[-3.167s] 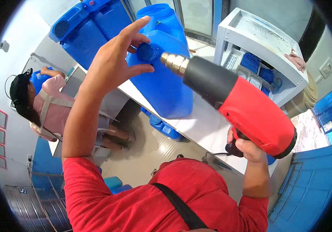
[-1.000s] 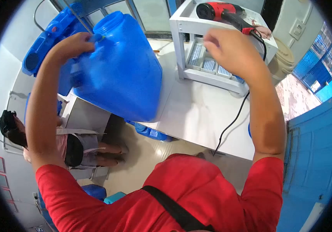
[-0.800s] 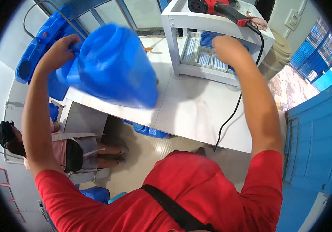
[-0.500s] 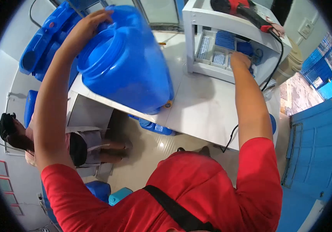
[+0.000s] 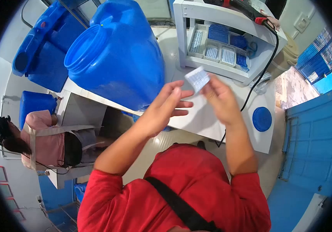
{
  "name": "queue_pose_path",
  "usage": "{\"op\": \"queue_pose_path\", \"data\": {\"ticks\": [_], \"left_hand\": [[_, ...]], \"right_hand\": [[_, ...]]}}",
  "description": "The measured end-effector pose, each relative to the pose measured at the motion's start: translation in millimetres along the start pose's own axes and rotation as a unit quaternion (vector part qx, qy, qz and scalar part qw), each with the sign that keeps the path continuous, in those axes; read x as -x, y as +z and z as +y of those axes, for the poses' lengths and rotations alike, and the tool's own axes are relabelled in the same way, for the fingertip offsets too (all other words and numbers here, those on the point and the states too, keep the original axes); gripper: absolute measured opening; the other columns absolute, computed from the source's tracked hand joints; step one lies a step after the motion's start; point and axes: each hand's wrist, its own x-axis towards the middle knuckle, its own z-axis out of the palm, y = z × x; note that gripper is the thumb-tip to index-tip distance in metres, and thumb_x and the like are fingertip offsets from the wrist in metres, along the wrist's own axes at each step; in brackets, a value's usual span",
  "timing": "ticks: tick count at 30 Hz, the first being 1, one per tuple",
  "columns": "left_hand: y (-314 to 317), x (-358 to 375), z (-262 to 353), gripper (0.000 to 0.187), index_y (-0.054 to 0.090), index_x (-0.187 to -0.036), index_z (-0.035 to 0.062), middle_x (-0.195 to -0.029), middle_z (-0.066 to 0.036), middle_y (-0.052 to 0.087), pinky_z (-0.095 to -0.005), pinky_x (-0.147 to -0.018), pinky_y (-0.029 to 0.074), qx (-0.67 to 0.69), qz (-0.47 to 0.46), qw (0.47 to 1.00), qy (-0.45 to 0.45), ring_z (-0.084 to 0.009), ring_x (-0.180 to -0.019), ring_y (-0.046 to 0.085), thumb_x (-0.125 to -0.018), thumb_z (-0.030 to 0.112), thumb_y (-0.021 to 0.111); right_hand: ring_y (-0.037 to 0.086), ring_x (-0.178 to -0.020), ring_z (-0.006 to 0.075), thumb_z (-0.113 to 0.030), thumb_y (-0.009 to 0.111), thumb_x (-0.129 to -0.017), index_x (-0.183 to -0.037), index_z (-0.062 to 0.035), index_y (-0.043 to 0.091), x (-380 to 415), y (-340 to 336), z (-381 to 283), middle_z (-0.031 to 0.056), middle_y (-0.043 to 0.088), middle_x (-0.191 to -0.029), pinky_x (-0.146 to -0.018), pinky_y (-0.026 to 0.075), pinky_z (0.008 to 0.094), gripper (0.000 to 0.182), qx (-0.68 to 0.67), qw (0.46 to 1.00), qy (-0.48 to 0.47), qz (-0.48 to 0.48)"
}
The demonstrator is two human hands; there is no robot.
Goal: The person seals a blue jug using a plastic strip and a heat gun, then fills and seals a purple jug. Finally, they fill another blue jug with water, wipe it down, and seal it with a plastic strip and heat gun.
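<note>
My right hand (image 5: pixel 220 98) pinches a small pale printed label (image 5: pixel 197 78) at chest height above the white table (image 5: pixel 201 116). My left hand (image 5: pixel 165 108) is open with fingers spread, just left of the label and not touching it. A big blue plastic container (image 5: pixel 119 58) lies tilted on the table to the left, its wide round mouth facing me. Neither hand touches it.
A white shelf unit (image 5: pixel 228 27) at the back holds trays of blue and white packs; a red heat gun (image 5: pixel 247 9) lies on top, its black cord hanging down. A blue lid (image 5: pixel 262 118) lies at the table's right edge. More blue containers (image 5: pixel 46 46) stand left. Another person (image 5: pixel 38 141) sits below left.
My right hand came back from the shelf trays holding the label. My left hand let go of the big blue container and moved in front of me, open.
</note>
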Motion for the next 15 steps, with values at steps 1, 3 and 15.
{"op": "queue_pose_path", "data": {"ticks": [1,3,15], "left_hand": [[-1.7,-13.3,-11.7,0.053,0.041,-0.142,0.0026,-0.127,-0.013,0.058,-0.0384,-0.091,0.051,0.001,0.001,1.000,0.001,-0.0195,-0.107,0.061,-0.104,0.039,0.049],[-5.3,-32.9,-29.3,0.039,0.053,-0.128,0.0008,-0.114,-0.008,0.066,-0.0314,-0.084,0.052,0.049,-0.040,0.996,-0.066,-0.0143,-0.096,0.064,-0.103,0.030,0.056],[23.4,-29.2,-51.3,0.018,0.054,-0.115,0.0014,-0.118,-0.019,0.068,-0.0326,-0.097,0.048,0.025,0.029,0.983,0.181,-0.0197,-0.114,0.062,-0.097,-0.003,0.053]], "right_hand": [[0.057,-0.111,0.0140,-0.019,0.059,-0.102,-0.135,-0.0003,0.055,7.6,2.0,6.4,0.0055,0.062,-0.125,-0.096,0.045,0.0287,0.038,0.001,1.000,0.000,-0.002],[0.055,-0.117,0.0151,-0.018,0.061,-0.100,-0.141,0.0004,0.048,21.2,3.0,15.7,0.0069,0.057,-0.133,-0.097,0.045,0.0303,0.046,0.061,0.997,-0.048,-0.025],[0.061,-0.094,0.0133,-0.016,0.069,-0.095,-0.097,-0.0024,0.061,33.9,-26.8,9.4,0.0088,0.062,-0.109,-0.088,0.047,0.0260,0.016,0.110,0.989,-0.036,0.096]]}}
